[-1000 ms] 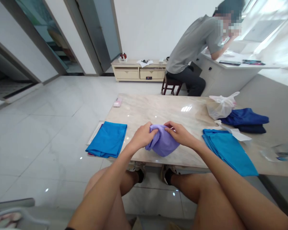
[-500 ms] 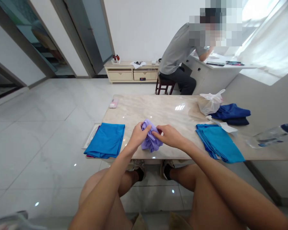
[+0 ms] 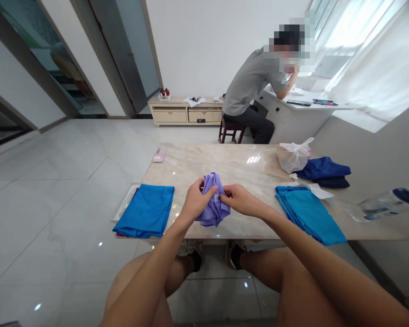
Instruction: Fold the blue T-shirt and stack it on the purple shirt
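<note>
At the near edge of the marble table (image 3: 225, 163), the left hand (image 3: 195, 203) and right hand (image 3: 241, 200) both grip one purple cloth (image 3: 214, 204), between one blue cloth (image 3: 145, 211) and another blue cloth (image 3: 308, 214).

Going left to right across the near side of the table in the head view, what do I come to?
Folded bright blue cloth, left hand, crumpled lavender cloth, right hand, stacked folded turquoise cloth
</note>
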The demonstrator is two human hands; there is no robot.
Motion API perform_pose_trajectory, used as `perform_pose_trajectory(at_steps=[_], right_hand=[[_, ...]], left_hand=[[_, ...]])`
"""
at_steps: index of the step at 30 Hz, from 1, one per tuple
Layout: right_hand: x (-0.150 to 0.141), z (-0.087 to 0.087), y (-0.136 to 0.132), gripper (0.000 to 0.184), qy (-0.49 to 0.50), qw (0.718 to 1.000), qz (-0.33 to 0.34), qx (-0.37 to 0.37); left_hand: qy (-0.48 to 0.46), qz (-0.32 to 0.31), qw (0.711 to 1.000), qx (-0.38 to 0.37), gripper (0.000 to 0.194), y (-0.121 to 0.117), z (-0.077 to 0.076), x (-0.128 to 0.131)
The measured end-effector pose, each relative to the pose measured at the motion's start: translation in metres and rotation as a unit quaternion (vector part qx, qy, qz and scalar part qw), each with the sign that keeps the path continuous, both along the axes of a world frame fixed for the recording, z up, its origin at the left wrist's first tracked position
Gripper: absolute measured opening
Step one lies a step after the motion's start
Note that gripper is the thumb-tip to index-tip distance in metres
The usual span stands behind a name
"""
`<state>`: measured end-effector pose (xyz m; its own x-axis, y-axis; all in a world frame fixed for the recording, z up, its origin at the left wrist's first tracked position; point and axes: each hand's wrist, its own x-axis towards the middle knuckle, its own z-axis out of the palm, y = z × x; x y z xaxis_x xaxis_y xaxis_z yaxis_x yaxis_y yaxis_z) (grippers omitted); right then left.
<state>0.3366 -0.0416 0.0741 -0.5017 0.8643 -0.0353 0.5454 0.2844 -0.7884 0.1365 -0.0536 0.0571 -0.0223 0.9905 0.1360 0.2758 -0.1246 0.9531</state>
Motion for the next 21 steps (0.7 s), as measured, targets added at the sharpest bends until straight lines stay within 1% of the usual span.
perform_pose_trajectory(at_steps=[2, 5, 8, 12, 15, 17, 19, 21], right_hand=[[0.003, -0.006, -0.002, 0.021, -0.009, 1.0, 0.0, 0.009], [0.004, -0.017, -0.007, 0.02, -0.047, 0.998, 0.011, 0.034], [0.004, -0.022, -0.008, 0.022, -0.07, 0.996, 0.013, 0.051], [0.005, -0.021, -0.001, 0.024, -0.07, 0.994, -0.033, 0.083], [0.011, -0.017, 0.004, 0.024, -0.04, 0.993, -0.072, 0.079], [0.017, -0.014, 0.007, 0.023, -0.021, 0.992, -0.101, 0.076], [0.027, -0.012, 0.01, 0.021, -0.006, 0.987, -0.132, 0.088], [0.038, -0.011, 0.015, 0.025, 0.013, 0.981, -0.163, 0.107]], left_hand=[[-0.003, 0.001, 1.0, -0.011, 0.027, -0.002, -0.004, 0.002], [-0.006, -0.012, 1.0, -0.025, 0.023, -0.005, -0.009, 0.001], [0.004, -0.015, 1.0, -0.025, 0.021, -0.004, -0.011, 0.0], [-0.004, 0.008, 0.999, -0.041, 0.022, 0.004, -0.014, -0.001], [-0.012, 0.018, 0.999, -0.044, 0.024, 0.01, -0.013, -0.005], [-0.011, 0.023, 0.999, -0.039, 0.026, 0.011, -0.01, -0.01], [-0.001, 0.023, 0.999, -0.028, 0.026, 0.012, -0.005, -0.018], [0.019, 0.016, 1.0, -0.018, 0.027, 0.01, 0.0, -0.026]])
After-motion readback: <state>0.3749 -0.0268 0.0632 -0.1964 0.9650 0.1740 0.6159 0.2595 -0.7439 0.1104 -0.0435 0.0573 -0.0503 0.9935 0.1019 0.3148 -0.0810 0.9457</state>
